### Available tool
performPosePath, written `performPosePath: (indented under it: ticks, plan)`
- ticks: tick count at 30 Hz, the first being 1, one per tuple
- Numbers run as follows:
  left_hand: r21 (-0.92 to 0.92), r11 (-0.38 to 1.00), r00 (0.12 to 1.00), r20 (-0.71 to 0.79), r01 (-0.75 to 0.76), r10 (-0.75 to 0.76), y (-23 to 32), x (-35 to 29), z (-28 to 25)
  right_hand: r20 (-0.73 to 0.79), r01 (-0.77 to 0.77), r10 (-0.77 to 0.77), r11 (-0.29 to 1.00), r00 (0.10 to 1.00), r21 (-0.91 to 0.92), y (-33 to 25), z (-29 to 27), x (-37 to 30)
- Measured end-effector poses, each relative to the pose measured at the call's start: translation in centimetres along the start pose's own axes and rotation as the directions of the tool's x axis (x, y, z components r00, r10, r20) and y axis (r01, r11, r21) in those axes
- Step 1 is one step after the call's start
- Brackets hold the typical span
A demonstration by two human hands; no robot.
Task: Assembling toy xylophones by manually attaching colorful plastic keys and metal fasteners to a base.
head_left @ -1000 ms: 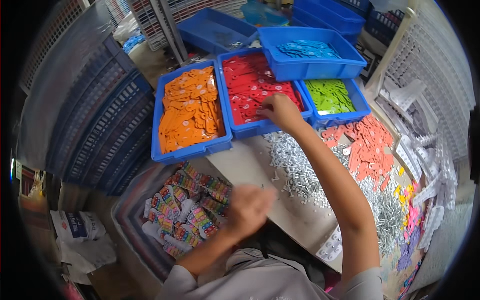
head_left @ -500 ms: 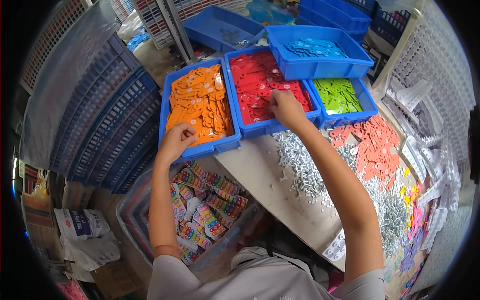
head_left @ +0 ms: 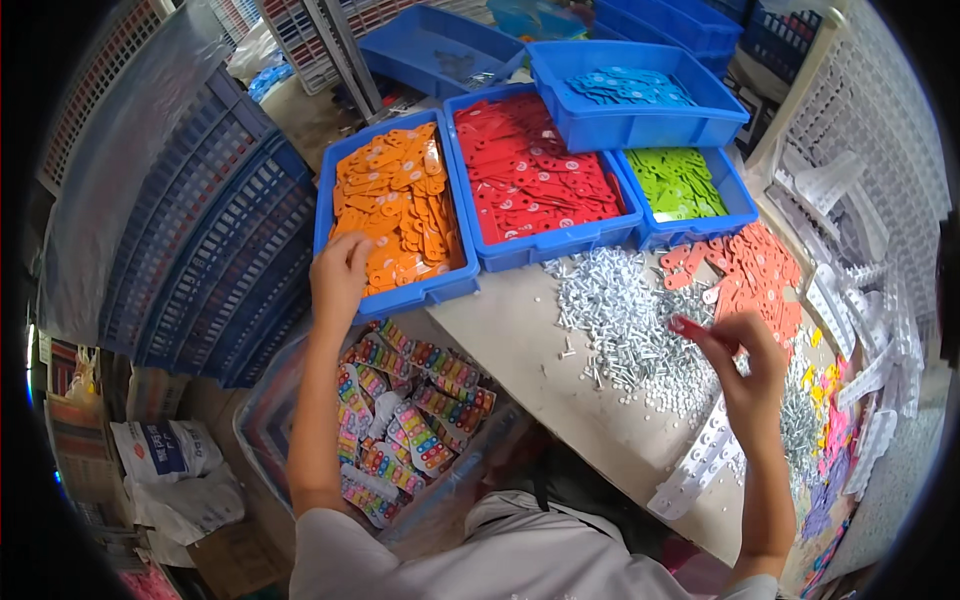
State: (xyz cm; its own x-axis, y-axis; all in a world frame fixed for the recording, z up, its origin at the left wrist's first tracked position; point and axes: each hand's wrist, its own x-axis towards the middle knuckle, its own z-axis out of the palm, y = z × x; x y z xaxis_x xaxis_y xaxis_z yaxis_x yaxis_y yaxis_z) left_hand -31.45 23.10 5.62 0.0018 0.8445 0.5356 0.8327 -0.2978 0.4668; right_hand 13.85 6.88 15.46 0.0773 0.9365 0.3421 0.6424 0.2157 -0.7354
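Note:
My left hand (head_left: 340,280) is at the near left side of a blue bin (head_left: 440,292) of flat orange plastic pieces (head_left: 395,200). Its fingers are curled together over the rim; whatever they hold, if anything, is hidden. Over the table's right part, my right hand (head_left: 752,375) pinches a small red plastic piece (head_left: 686,326) between thumb and fingers. The piece hangs above heaped silver screws (head_left: 625,310). Below that hand, a white strip with round holes (head_left: 692,470) lies at the table's front edge.
A second bin holds red pieces (head_left: 535,170); others hold green pieces (head_left: 675,183) and blue pieces (head_left: 630,88). Coral pieces (head_left: 750,265) lie heaped at right, before white plastic racks (head_left: 840,280). Lower left, a clear tub (head_left: 262,440) contains multicoloured assembled strips (head_left: 425,440). Stacked blue crates (head_left: 220,260) stand left.
My right hand has moved from the red bin back over the screws, now with a red piece. My left hand has shifted slightly up and left at the orange bin.

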Motion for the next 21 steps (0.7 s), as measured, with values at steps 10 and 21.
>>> performPosePath:
  ticks: [10,21]
  plan:
    - [-0.763,0.578,0.881,0.448,0.289,0.152,21.6,-8.0,5.4,-0.258,-0.457,0.549,0.822,0.795,0.340,4.0,-5.4,-15.0]
    - [-0.627,0.344,0.519,0.775,0.698,0.360,31.3,-13.0,13.3,-0.389,-0.508,0.409,0.838,0.826,-0.197,7.6,-6.5,-18.1]
